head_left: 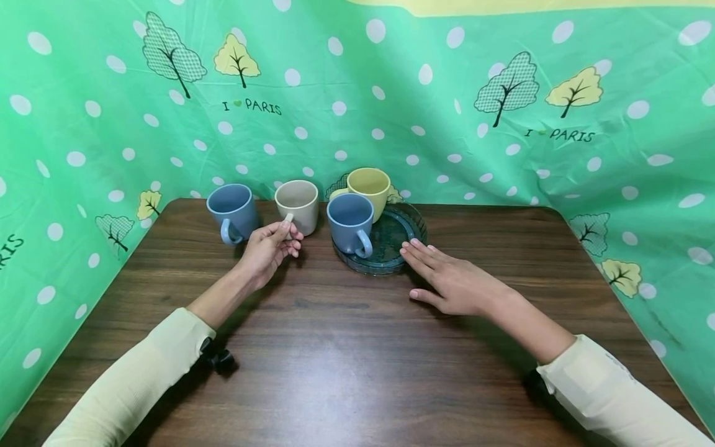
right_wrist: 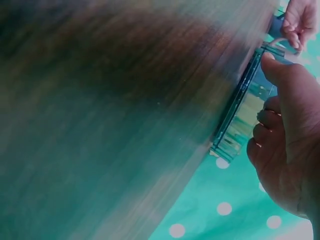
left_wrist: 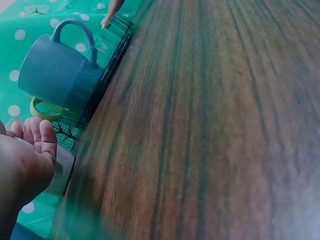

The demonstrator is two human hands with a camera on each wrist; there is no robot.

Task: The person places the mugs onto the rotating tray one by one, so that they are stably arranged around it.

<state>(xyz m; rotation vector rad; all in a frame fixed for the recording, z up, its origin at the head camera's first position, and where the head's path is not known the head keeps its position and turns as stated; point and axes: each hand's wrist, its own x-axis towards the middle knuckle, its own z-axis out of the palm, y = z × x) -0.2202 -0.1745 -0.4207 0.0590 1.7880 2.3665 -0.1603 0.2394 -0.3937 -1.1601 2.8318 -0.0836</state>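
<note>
In the head view, my left hand (head_left: pixel 265 253) pinches the handle of a pale grey mug (head_left: pixel 298 208), which stands upright on the table left of a round clear glass dish (head_left: pixel 385 251). A blue mug (head_left: pixel 349 225) sits upright in the dish's left part, its handle turned toward me. Behind it is a yellow mug (head_left: pixel 375 185), also in the dish, its lower part hidden. My right hand (head_left: pixel 455 282) has its fingers straight, fingertips right at the dish's right rim. In the right wrist view, this hand (right_wrist: pixel 290 130) partly covers the glass dish (right_wrist: pixel 227 135).
A second blue mug (head_left: pixel 233 214) stands at the back left of the dark wooden table (head_left: pixel 346 372), close beside my left hand. Behind the table's back edge hangs a green cloth (head_left: pixel 391 81) with white dots and trees.
</note>
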